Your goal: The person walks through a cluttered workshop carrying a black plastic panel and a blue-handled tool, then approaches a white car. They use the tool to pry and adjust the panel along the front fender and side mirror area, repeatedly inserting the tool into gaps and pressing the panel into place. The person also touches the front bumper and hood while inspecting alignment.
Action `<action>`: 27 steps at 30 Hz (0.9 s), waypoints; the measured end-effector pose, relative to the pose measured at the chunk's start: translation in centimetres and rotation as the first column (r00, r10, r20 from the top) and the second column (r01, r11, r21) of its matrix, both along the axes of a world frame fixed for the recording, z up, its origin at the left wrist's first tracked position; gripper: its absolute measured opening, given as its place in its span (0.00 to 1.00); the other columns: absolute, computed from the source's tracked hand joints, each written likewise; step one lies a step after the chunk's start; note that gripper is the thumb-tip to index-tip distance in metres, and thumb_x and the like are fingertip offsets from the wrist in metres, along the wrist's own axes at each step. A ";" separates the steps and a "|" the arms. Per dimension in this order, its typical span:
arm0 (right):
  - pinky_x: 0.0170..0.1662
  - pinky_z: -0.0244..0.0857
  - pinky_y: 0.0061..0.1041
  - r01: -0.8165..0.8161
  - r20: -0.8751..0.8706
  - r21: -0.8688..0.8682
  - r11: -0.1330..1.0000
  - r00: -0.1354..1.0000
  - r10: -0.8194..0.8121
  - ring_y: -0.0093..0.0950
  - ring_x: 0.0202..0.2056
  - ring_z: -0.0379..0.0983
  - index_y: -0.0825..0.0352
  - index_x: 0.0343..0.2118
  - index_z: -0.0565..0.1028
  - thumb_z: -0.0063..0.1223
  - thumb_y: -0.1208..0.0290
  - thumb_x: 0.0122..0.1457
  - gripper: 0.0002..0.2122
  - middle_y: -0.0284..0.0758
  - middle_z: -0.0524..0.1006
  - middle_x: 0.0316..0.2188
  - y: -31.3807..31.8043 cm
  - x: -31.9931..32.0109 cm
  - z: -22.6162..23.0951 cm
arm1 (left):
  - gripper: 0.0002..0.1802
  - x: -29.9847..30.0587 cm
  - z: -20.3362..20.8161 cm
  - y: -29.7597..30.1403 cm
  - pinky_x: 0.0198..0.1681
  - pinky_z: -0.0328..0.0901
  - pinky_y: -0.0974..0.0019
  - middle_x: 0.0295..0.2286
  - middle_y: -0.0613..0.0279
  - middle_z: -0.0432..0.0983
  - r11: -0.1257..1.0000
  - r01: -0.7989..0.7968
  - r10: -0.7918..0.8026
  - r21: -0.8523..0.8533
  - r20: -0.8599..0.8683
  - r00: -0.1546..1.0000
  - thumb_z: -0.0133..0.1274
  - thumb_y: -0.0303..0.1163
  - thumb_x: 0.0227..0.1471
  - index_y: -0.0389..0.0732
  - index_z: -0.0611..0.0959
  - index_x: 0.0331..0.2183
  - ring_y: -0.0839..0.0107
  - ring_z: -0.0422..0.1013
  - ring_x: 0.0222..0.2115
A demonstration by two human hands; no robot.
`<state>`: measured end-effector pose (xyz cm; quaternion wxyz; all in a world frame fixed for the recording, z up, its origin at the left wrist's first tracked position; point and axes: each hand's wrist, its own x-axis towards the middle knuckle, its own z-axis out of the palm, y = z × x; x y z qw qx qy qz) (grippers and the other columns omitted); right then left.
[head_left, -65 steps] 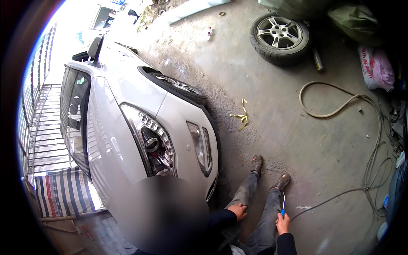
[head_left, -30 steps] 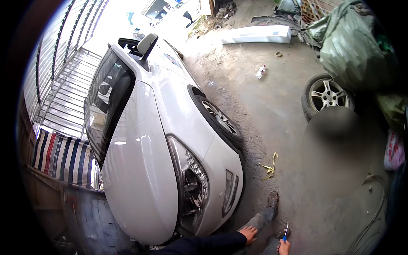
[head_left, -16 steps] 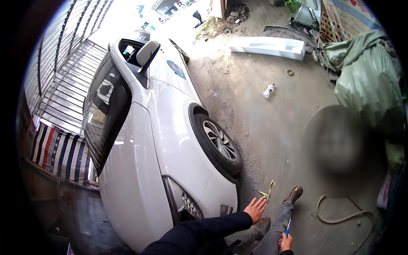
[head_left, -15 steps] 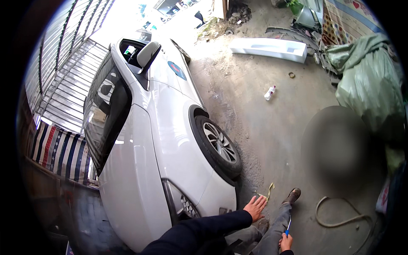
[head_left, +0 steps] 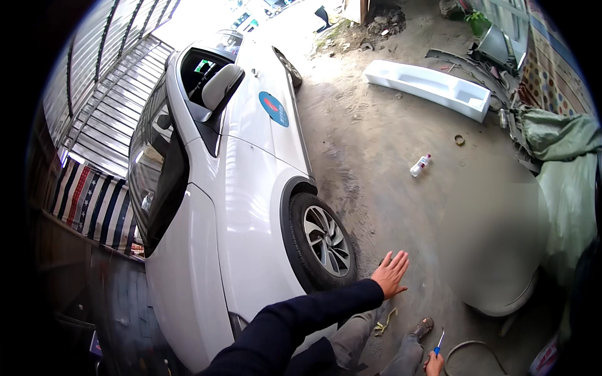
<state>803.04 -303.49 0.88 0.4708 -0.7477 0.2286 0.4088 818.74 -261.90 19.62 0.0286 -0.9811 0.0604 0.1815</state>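
My left hand (head_left: pixel 390 275) is stretched out flat over the ground with its fingers extended, holding nothing. It is just right of the front wheel (head_left: pixel 327 241) of a white car (head_left: pixel 251 182) and appears apart from the tyre. Low in the view, my right hand (head_left: pixel 433 364) is closed around the blue handle of a screwdriver (head_left: pixel 438 348); its thin metal shaft points up and away. My left sleeve hides the lower front of the car. A yellow strip (head_left: pixel 385 323) lies on the ground below my left hand, near my shoe (head_left: pixel 423 326).
A white foam tray (head_left: pixel 426 89) and a clear bottle (head_left: pixel 420 166) lie on the dirty floor beyond. A brown ring (head_left: pixel 459 140) lies near the bottle. To the right are green sheeting (head_left: pixel 564 194) and a blurred patch; a hose (head_left: pixel 473 343) curves at lower right.
My left hand has moved forward and to the right, from beside the car's front corner to beside the wheel. The view has shifted, and my right hand still grips the screwdriver.
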 end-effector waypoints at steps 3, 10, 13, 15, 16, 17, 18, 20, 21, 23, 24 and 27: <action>0.24 0.65 0.31 -0.105 0.065 -0.065 0.992 0.992 0.109 0.30 0.22 0.71 0.71 0.33 0.75 0.49 0.52 0.61 0.21 0.37 0.75 0.22 0.1 1.9 -7.0 | 0.49 7.0 0.6 4.0 0.67 0.34 0.46 0.64 0.47 0.49 0.998 0.036 -0.032 -0.046 0.096 0.995 0.47 0.61 0.53 0.31 0.61 0.61 0.57 0.41 0.67; 0.37 0.67 0.35 -0.090 -0.173 -0.180 0.980 0.983 0.058 0.36 0.32 0.74 0.71 0.41 0.77 0.45 0.46 0.60 0.27 0.44 0.79 0.30 14.8 13.4 1.7 | 0.52 19.9 4.1 15.5 0.68 0.33 0.46 0.64 0.45 0.48 0.989 0.095 -0.063 -0.117 0.248 0.967 0.49 0.61 0.51 0.30 0.59 0.61 0.55 0.40 0.67; 0.32 0.66 0.31 -0.137 -0.146 -0.166 0.976 0.983 0.113 0.30 0.27 0.73 0.67 0.40 0.78 0.45 0.49 0.60 0.23 0.37 0.77 0.25 22.6 17.7 5.8 | 0.52 23.9 6.2 21.7 0.68 0.33 0.46 0.64 0.46 0.48 0.989 0.097 -0.061 -0.112 0.288 0.956 0.50 0.62 0.50 0.30 0.58 0.62 0.55 0.40 0.67; 0.31 0.66 0.30 -0.131 -0.136 -0.087 0.988 0.984 0.118 0.29 0.26 0.73 0.67 0.40 0.78 0.46 0.50 0.61 0.21 0.36 0.76 0.24 26.8 19.6 6.3 | 0.52 25.8 7.4 27.1 0.68 0.32 0.46 0.64 0.45 0.48 0.992 0.097 -0.067 -0.077 0.318 0.946 0.50 0.62 0.50 0.31 0.58 0.62 0.55 0.40 0.67; 0.31 0.66 0.30 -0.126 -0.130 -0.042 0.991 0.984 0.120 0.28 0.26 0.72 0.66 0.40 0.78 0.46 0.51 0.61 0.21 0.36 0.76 0.23 28.8 20.3 6.0 | 0.53 26.3 8.1 30.5 0.68 0.32 0.46 0.65 0.45 0.46 0.995 0.074 -0.046 -0.066 0.353 0.934 0.50 0.62 0.50 0.32 0.58 0.62 0.55 0.39 0.67; 0.29 0.66 0.29 -0.032 -0.177 0.010 0.999 0.984 0.033 0.28 0.25 0.72 0.67 0.40 0.78 0.48 0.54 0.61 0.19 0.36 0.76 0.24 30.4 20.7 5.0 | 0.53 26.6 8.7 34.3 0.68 0.32 0.46 0.65 0.45 0.45 0.997 0.055 -0.028 -0.059 0.388 0.921 0.50 0.63 0.49 0.32 0.57 0.63 0.55 0.38 0.67; 0.28 0.66 0.29 -0.046 -0.174 -0.002 0.999 0.984 0.045 0.28 0.24 0.72 0.68 0.39 0.77 0.49 0.55 0.61 0.19 0.36 0.76 0.23 31.8 21.5 4.7 | 0.54 26.9 9.0 38.9 0.68 0.32 0.46 0.65 0.46 0.43 1.000 -0.012 0.019 -0.020 0.385 0.923 0.51 0.62 0.49 0.33 0.57 0.63 0.54 0.37 0.67; 0.25 0.66 0.28 -0.071 -0.169 -0.020 0.997 0.983 0.066 0.27 0.22 0.71 0.70 0.38 0.77 0.50 0.56 0.61 0.18 0.35 0.75 0.22 34.5 23.2 4.6 | 0.54 25.8 10.0 49.6 0.68 0.32 0.46 0.66 0.49 0.41 0.978 -0.201 0.165 0.050 0.399 0.902 0.54 0.60 0.48 0.35 0.55 0.64 0.53 0.35 0.67; 0.25 0.65 0.28 -0.145 -0.078 -0.052 0.988 0.987 0.141 0.27 0.22 0.71 0.70 0.38 0.76 0.50 0.56 0.62 0.18 0.35 0.75 0.22 36.4 24.1 5.2 | 0.55 24.2 11.1 55.6 0.67 0.32 0.45 0.66 0.50 0.43 0.961 -0.249 0.174 0.117 0.443 0.880 0.57 0.58 0.46 0.36 0.55 0.64 0.54 0.37 0.67; 0.23 0.65 0.28 -0.333 0.084 -0.101 0.937 0.936 0.342 0.26 0.21 0.71 0.71 0.38 0.76 0.49 0.57 0.63 0.18 0.35 0.75 0.22 39.3 25.6 6.5 | 0.56 12.9 11.5 70.8 0.67 0.30 0.43 0.66 0.50 0.42 0.790 -0.523 0.430 0.321 0.319 0.845 0.54 0.62 0.48 0.36 0.53 0.65 0.57 0.36 0.68; 0.23 0.65 0.28 -0.302 0.019 -0.065 0.951 0.953 0.303 0.26 0.21 0.71 0.72 0.39 0.76 0.49 0.58 0.63 0.18 0.35 0.75 0.22 39.7 26.3 5.9 | 0.58 8.3 12.3 74.1 0.67 0.25 0.41 0.66 0.51 0.42 0.511 -0.376 0.541 0.773 0.050 0.839 0.49 0.67 0.48 0.35 0.52 0.65 0.59 0.34 0.68; 0.24 0.66 0.28 -0.223 -0.138 -0.012 0.975 0.966 0.219 0.25 0.22 0.72 0.72 0.41 0.76 0.48 0.58 0.63 0.18 0.37 0.76 0.23 41.3 27.9 6.0 | 0.60 9.6 10.0 70.4 0.67 0.27 0.42 0.66 0.50 0.43 0.714 -0.443 0.415 0.541 0.183 0.891 0.50 0.70 0.44 0.35 0.54 0.64 0.59 0.34 0.68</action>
